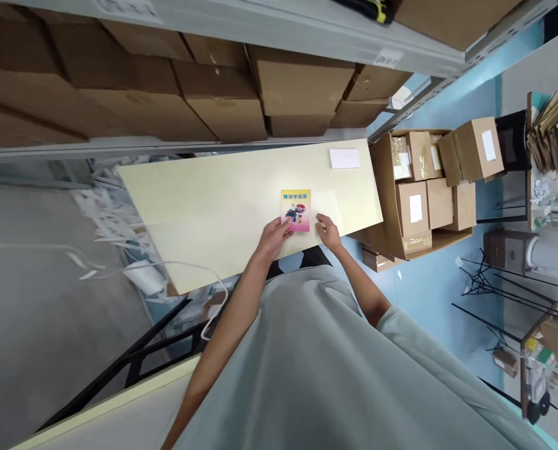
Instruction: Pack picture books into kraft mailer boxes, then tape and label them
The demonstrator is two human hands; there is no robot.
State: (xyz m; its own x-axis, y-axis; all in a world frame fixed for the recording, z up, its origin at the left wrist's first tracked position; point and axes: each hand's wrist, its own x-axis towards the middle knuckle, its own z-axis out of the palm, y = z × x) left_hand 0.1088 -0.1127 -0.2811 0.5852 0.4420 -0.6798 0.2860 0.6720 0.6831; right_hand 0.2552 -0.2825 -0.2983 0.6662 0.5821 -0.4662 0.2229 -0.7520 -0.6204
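A small yellow-and-pink booklet [302, 203], with printed characters and a cartoon on its cover, is just above the pale yellow table [222, 206]. My left hand [274, 236] grips its lower left corner, the thumb on the cover and the fingers underneath. To the right of the booklet, my right hand [328, 231] is apart from it, fingers curled loosely with a gap between thumb and fingertips, and nothing shows in them. Toward the table's far right corner lies a white rectangular pad or card stack [344, 159].
A shelf of cardboard boxes [302, 81] runs along the table's far side. At the right end stands a large open carton [386, 187] holding several smaller boxes. A white cable [189, 265] crosses the left end, near a white roll [145, 278] and heaped paper scraps.
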